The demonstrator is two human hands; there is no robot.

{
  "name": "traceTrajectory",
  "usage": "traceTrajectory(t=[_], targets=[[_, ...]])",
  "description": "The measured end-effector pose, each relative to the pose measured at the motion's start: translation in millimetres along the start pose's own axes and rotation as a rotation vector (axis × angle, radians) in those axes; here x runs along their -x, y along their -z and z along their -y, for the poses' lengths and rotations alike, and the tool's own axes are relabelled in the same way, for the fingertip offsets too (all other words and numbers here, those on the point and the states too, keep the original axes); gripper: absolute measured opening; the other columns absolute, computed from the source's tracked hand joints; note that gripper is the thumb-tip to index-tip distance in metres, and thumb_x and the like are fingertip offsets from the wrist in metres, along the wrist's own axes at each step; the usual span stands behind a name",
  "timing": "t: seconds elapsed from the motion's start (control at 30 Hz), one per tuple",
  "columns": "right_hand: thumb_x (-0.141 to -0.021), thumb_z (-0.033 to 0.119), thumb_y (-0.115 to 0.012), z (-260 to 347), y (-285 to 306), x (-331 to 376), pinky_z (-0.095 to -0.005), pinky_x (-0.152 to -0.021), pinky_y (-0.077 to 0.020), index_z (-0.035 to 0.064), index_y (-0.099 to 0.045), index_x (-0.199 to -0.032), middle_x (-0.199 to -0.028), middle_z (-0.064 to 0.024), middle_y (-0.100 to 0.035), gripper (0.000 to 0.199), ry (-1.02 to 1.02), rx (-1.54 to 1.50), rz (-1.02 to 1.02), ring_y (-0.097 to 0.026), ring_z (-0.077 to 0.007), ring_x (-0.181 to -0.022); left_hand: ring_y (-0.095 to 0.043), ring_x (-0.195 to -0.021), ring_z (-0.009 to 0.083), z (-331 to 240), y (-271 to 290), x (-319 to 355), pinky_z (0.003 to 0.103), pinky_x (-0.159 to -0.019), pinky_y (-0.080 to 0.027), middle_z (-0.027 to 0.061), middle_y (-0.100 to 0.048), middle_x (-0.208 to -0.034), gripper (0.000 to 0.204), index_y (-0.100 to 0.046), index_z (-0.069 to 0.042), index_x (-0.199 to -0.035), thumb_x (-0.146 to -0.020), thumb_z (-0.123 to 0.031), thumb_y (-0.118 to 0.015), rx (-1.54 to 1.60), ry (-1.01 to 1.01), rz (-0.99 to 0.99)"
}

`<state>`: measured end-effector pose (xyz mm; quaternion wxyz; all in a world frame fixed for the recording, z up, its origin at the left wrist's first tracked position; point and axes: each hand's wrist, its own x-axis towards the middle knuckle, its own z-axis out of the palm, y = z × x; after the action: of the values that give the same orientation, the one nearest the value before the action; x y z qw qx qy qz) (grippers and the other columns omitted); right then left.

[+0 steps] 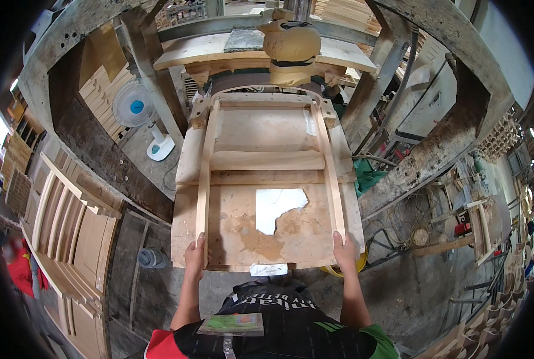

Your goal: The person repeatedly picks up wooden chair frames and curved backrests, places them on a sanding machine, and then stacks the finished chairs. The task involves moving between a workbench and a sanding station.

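Observation:
A pale wooden frame (267, 160) lies flat on a worn plywood board (240, 206). Two long side rails run toward me, joined by a wide crosspiece and another at the far end. My left hand (194, 256) is closed round the near end of the left rail. At the near end of the right rail, my right hand (345, 252) grips it likewise. Small wooden blocks (200, 112) flank the frame's far corners. A torn white sheet (278, 208) lies on the board between the rails.
Beyond the frame, a yellow, rounded machine part (291, 48) stands before a wooden shelf (189, 55). Heavy metal posts (422, 161) rise on both sides. A fan (134, 105) and stacked curved wooden parts (66, 221) are to the left; cables and wood pieces (482, 230) lie right.

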<state>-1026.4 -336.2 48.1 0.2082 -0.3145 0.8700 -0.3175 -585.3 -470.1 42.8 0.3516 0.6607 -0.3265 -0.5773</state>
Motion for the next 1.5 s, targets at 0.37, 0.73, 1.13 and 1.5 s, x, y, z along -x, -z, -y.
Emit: traceTrajectory(t=[0.37,0.73,1.13,1.5], targets=[[-0.102,0.047,-0.058,-7.0,-4.5,-4.2,-0.0476,-0.093,-0.0509,0.0006,-0.069,-0.118,-0.106,-0.0277,-0.072,0.050,0.011,0.069,-0.036,-0.069,-0.0431,-0.106,-0.060,-0.055,0.0142,0.2,-1.2,2.3,0.029,-0.050,-0.048,0.0061,-0.064,-0.072,0.053,-0.067,-0.002,-0.105,-0.099,-0.055,-0.065,-0.011,-0.011,-0.013],[-0.104,0.047,-0.055,8.1,5.6,2.6,-0.0507,-0.093,-0.0499,-0.0003,-0.067,-0.121,-0.108,-0.0296,-0.071,0.052,0.041,0.050,-0.028,-0.066,-0.0479,-0.107,-0.061,-0.056,0.0146,-3.0,1.3,2.0,0.029,-0.051,-0.048,0.0073,-0.065,-0.072,0.057,-0.068,0.001,-0.108,-0.098,-0.055,-0.066,-0.027,-0.017,-0.035],[-0.101,0.052,-0.056,-1.4,-0.4,-3.1,-0.0542,-0.096,-0.0494,-0.0006,-0.068,-0.120,-0.110,-0.0330,-0.070,0.057,0.036,-0.007,-0.051,-0.065,-0.0515,-0.108,-0.060,-0.058,0.0138,-10.7,2.7,2.6,0.029,-0.054,-0.048,0.0064,-0.064,-0.072,0.054,-0.067,0.000,-0.107,-0.100,-0.054,-0.065,-0.038,-0.052,-0.008],[-0.103,0.048,-0.056,17.4,7.1,4.7,-0.0485,-0.097,-0.0498,-0.0007,-0.068,-0.123,-0.110,-0.0279,-0.072,0.054,0.027,0.052,-0.055,-0.068,-0.0439,-0.109,-0.059,-0.059,0.0121,-10.0,7.6,5.6,0.029,-0.054,-0.048,0.0045,-0.062,-0.071,0.051,-0.067,0.001,-0.106,-0.101,-0.049,-0.066,-0.015,-0.082,0.003]])
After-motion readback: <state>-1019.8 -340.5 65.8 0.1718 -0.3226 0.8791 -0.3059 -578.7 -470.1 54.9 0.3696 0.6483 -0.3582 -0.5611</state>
